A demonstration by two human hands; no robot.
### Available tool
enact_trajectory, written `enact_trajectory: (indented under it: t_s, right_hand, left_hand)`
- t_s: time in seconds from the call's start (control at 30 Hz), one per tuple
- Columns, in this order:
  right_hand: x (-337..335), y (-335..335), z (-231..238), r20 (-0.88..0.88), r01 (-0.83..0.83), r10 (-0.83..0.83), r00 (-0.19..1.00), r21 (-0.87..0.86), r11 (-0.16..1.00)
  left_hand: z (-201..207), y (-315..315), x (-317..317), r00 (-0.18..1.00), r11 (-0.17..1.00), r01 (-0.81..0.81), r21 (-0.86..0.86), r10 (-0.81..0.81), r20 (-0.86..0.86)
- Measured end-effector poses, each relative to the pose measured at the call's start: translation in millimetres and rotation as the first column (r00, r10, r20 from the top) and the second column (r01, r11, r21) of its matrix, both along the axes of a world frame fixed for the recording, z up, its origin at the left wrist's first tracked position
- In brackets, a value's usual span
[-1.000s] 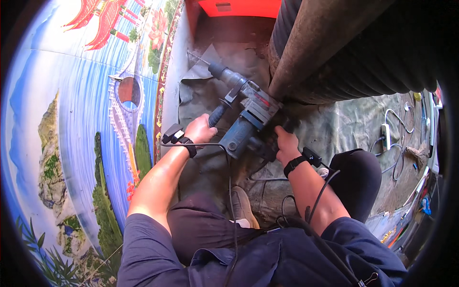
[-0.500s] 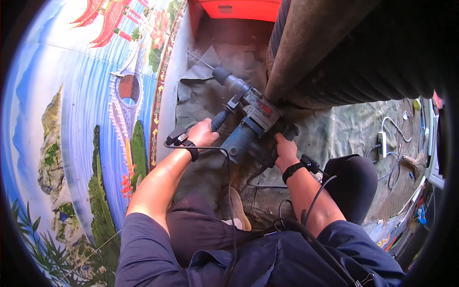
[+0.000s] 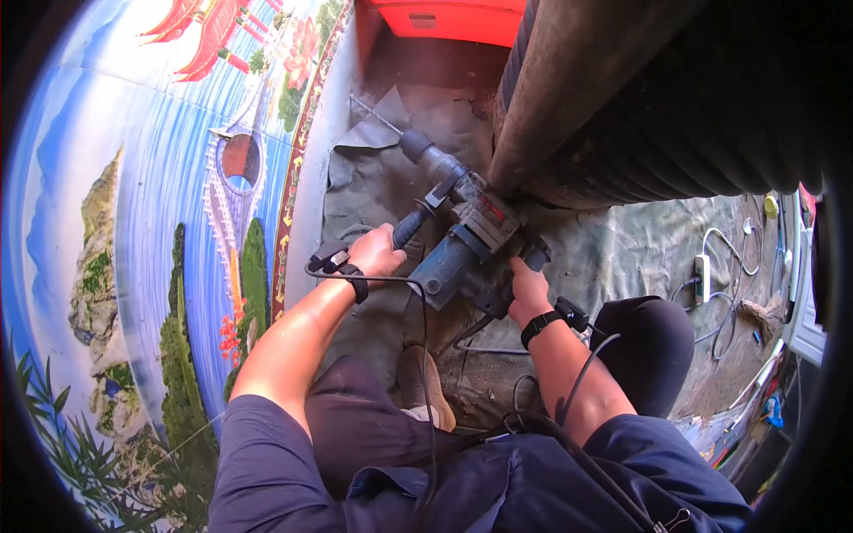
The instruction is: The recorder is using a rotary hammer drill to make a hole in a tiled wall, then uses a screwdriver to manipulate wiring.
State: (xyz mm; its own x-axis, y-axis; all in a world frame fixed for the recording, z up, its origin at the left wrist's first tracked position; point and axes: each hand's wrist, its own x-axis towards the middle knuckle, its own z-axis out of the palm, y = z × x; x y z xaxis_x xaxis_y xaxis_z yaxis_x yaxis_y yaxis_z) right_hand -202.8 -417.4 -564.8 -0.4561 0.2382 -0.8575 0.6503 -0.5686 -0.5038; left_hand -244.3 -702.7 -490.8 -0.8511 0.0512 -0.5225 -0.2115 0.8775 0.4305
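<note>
The drill [image 3: 462,233] sits between the fingers of the left hand [image 3: 379,253] and the right hand [image 3: 530,289], a wall [image 3: 169,213] left of them, a pole [image 3: 569,89] ahead, and a power strip [image 3: 703,281] to their right.

The floor [image 3: 708,384] carries a wrinkled grey-green sheet [image 3: 613,253], white power strip [image 3: 703,280] and cords [image 3: 734,311].

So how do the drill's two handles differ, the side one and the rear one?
The side handle sits nearer the drill bit; the rear handle is at the opposite end. The left hand grips the side handle, the right hand the rear handle. Both are dark and partly hidden by a hand.
</note>
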Motion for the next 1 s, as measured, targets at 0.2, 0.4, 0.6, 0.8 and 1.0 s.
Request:
enact_trajectory:
  t_s: [0.2, 0.4, 0.6, 0.8, 1.0]
  right_hand:
    - [1, -2, 6, 0.004, -0.04, 0.04, 0.999, 0.002, 0.999]
    - [3, 5, -4, 0.019, -0.05, 0.049, 0.999, 0.043, 0.998]
    - [2, 3, 1, 0.025, -0.044, 0.043, 0.999, 0.034, 0.998]
    - [5, 7, 0, 0.032, -0.02, 0.018, 0.999, 0.034, 0.999]
    - [6, 6, 6, 0.064, -0.058, 0.055, 0.996, 0.036, 0.998]
  left_hand:
    - [0, -3, 3, 1.0, 1.0, -0.01, -0.011, 0.01, 0.002]
    - [1, 4, 2, 1.0, 1.0, -0.007, -0.02, 0.007, 0.024]
    - [3, 3, 4, 0.999, 0.998, -0.005, -0.057, 0.007, 0.041]
    - [3, 7, 6, 0.999, 0.998, -0.018, -0.054, 0.019, 0.029]
    - [6, 7, 10, 1.0, 0.999, -0.02, -0.029, 0.02, -0.006]
